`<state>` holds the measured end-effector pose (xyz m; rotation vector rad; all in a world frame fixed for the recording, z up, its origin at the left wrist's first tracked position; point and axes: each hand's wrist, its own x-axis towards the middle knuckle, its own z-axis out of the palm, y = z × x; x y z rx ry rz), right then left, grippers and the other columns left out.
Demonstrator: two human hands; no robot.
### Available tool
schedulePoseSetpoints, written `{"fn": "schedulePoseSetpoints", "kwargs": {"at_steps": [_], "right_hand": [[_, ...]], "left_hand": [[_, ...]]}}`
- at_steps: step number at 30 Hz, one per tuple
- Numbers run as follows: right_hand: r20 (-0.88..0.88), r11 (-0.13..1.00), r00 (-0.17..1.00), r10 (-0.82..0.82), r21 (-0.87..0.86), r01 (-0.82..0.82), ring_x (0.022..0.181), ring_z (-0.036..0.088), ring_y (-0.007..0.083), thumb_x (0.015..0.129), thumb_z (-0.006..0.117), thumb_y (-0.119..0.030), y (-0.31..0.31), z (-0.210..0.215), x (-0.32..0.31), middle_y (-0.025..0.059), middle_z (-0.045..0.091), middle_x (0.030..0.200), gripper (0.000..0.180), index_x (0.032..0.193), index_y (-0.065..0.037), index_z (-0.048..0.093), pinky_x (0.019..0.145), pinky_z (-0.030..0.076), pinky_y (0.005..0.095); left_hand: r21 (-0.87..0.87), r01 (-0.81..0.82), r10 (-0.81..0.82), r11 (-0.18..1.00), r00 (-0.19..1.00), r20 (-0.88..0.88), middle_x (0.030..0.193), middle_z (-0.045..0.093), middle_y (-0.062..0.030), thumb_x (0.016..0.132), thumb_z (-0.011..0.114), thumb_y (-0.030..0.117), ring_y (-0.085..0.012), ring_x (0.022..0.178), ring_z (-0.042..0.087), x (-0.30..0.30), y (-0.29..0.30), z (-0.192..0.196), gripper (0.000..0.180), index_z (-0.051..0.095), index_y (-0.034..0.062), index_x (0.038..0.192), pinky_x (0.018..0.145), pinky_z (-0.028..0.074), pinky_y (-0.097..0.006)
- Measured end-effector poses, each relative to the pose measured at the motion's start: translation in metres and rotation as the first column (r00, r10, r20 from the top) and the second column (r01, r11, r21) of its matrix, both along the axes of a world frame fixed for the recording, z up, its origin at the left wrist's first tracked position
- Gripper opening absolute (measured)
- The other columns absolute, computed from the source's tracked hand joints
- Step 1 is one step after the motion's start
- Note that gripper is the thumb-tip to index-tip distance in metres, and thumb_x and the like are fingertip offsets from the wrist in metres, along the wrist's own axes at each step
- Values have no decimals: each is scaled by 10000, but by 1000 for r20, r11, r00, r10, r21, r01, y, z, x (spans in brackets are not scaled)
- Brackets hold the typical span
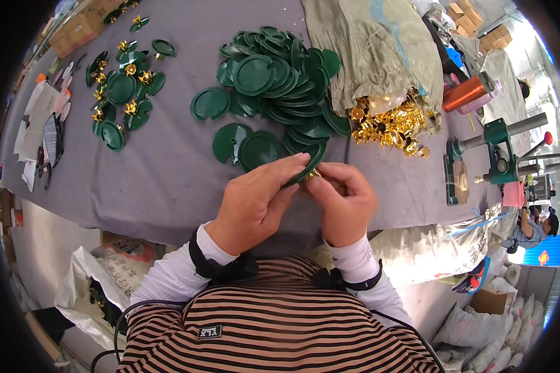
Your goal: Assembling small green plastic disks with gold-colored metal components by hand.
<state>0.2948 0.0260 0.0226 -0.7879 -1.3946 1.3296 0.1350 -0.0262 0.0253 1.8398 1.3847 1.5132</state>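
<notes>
Fingers point(295, 163) of left hand point(255, 202) closed on green leaf disc point(307, 166); fingers of right hand point(344, 202) pinched on small gold piece point(313, 174) at its edge, above grey surface point(168, 168), near green disc pile point(280, 81) and gold flower heap point(389, 124).

Green hand press point(501, 155) (beside orange spool point(466, 92))

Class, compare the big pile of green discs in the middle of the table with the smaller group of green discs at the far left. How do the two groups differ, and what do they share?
The central pile of green discs is heaped and overlapping; the left group of green discs lies spread out, mostly in one layer. The central pile's discs are bare, while most in the left group carry small gold pieces. The central pile holds far more discs. Both are the same dark green round discs, resting on the grey table cover.
</notes>
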Motion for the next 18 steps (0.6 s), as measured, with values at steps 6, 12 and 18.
{"fn": "schedulePoseSetpoints", "kwargs": {"at_steps": [6,12,18], "right_hand": [[-233,846,959,161,-467,-255,926,680,218,839,685,32,0,1,-9,155,658,1072,330,1153,26,587,768,572,307],[-15,974,998,62,-216,-64,975,656,161,849,672,37,17,-6,28,114,657,1110,371,1206,-1,574,854,535,271],[461,922,800,-384,244,302,778,667,129,817,732,-56,59,-29,102,71,706,937,259,1065,-30,664,693,534,262]], "left_hand": [[-149,-144,138,978,989,-51,1118,668,-152,882,626,57,-326,951,672,-26,-4,-5,286,608,37,1166,775,533,-344],[204,-702,730,683,646,-223,1210,620,-164,918,600,160,-307,1103,601,-169,35,24,371,565,23,1261,942,457,-374],[-3,-389,303,921,722,-622,1341,542,-171,862,653,101,-331,1281,484,-152,41,-13,442,540,15,1281,1055,387,-375]]}}
